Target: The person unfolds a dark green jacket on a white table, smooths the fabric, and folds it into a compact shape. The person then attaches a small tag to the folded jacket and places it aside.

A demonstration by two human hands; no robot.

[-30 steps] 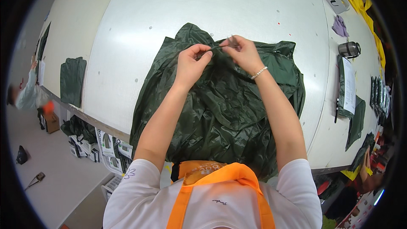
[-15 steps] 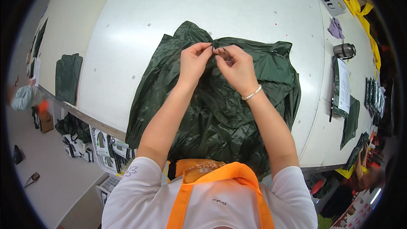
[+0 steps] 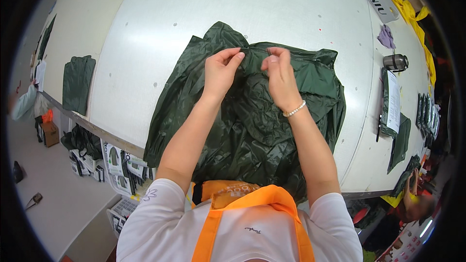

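Note:
A dark green rain garment point(image 3: 257, 116) of thin, shiny fabric lies crumpled in front of me, its near part hanging toward my waist. At its far edge my left hand point(image 3: 219, 75) pinches the fabric between thumb and forefinger. A short way to the right, my right hand point(image 3: 282, 82) is over the same edge, its fingers drawn together. Something small and dark shows at those fingertips, too small to name. Between the two hands runs a narrow strip of the edge. A flatter folded panel of the garment lies right of my right hand.
The garment rests on a large white table point(image 3: 155, 34). A folded green garment point(image 3: 77, 85) lies at the left. On the right are a metal flask point(image 3: 395, 62), a purple cloth point(image 3: 386, 36) and a paper sheet point(image 3: 393, 102). A person's arm point(image 3: 410, 189) shows at far right.
My right hand has moved away from my left, rightward along the garment's far edge. My left hand keeps its pinch in nearly the same place.

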